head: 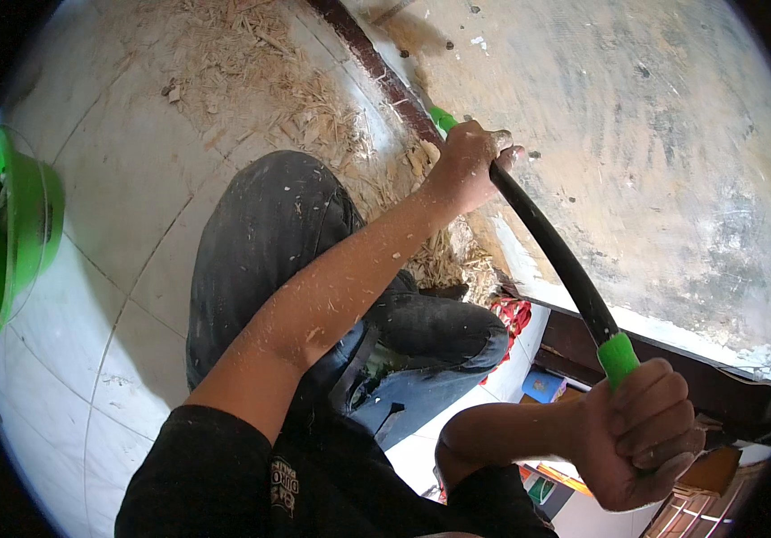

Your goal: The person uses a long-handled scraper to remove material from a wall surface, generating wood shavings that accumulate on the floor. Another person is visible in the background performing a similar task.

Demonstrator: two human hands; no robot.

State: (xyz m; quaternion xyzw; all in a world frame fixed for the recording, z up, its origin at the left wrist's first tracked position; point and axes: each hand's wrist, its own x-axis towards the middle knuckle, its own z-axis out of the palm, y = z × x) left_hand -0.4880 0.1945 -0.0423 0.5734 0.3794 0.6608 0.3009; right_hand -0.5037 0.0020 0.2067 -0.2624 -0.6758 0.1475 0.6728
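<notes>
My left hand (469, 168) is closed around the upper part of a long, curved black tool (553, 249) with green ends. Its upper green end shows just beyond that hand, close to a dark brown wooden strip (385, 81) at the foot of the worn wall. My right hand (651, 434) grips the tool's other end, beside the lower green section. Whatever working edge the tool has cannot be made out. Splintered wood chips (318, 114) lie along the strip and beneath my left forearm, and small flecks cling to my arm and dark trousers.
A green bucket (52, 215) stands on the tiled floor at the far left. Beyond my bent knee is a red patterned cloth (513, 319). Dark wooden furniture (570, 356) with a blue item (543, 385) is at the lower right, near a basket-like object (701, 497).
</notes>
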